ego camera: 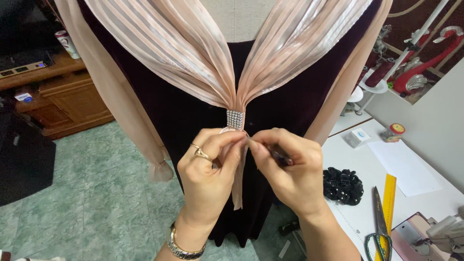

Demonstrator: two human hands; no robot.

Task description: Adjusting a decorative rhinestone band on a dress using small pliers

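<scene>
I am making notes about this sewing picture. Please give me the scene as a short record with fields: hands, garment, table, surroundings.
left hand: left hand, with ring and wristwatch, pinches the pink fabric tail just below the clasp
right hand: right hand grips a small dark tool, fingertips meeting the left hand's
garment: dark velvet dress on a dress form, pleated pink collar gathered by a rhinestone clasp
table: white table with black scrunchie, scissors, yellow ruler, paper sheet
surroundings: wooden cabinet, green tiled floor
</scene>
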